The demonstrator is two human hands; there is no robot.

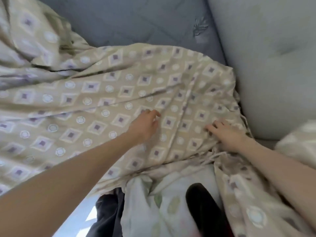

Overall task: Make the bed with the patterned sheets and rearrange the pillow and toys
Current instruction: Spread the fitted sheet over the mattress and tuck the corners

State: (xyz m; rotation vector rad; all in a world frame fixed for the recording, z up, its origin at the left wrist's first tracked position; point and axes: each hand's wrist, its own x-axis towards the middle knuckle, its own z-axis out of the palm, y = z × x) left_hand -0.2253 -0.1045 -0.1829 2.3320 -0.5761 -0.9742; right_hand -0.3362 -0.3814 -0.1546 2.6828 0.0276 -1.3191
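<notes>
The patterned sheet (119,93) is spread across the blue mattress (136,23). It is touched by the left hand (145,125) and right hand (225,135), both grips released, apparently so creases can be smoothed.

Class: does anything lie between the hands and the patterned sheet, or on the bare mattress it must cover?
Nothing visible. The left hand and right hand are on the patterned sheet, and nothing lies on the visible bare mattress.
</notes>
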